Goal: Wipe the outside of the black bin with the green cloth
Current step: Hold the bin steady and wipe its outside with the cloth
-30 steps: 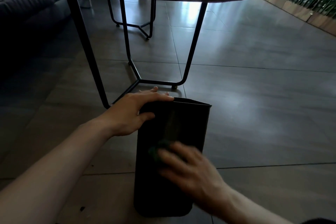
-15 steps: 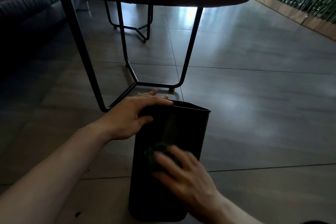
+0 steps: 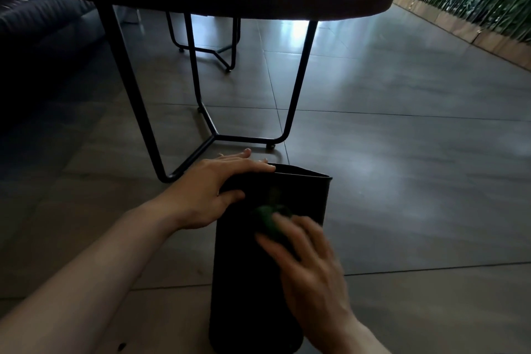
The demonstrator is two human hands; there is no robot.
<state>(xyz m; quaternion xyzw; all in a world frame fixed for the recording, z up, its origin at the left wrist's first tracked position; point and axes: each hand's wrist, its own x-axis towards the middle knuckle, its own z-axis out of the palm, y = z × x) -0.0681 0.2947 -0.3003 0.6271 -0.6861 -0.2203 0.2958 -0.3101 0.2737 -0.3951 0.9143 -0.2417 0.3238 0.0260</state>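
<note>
The black bin (image 3: 270, 261) lies tipped on the tiled floor (image 3: 416, 181) just before the table's metal legs (image 3: 212, 135), its mouth facing away; the left hand (image 3: 212, 190) grips its rim, fingers over the edge. The right hand (image 3: 304, 264), blurred, presses the green cloth (image 3: 268, 220) flat-fingered onto the upper side, so wiping looks underway, with the remaining faces probably unwiped. Open floor lies right of the bin; the legs crowd its far left.

I see a floor (image 3: 402, 129) of large grey tiles with thin dark joints. The black bin (image 3: 247, 296) lies on its side on it, close to me, and just beyond stand the black metal legs (image 3: 298, 77) of a table.
</note>
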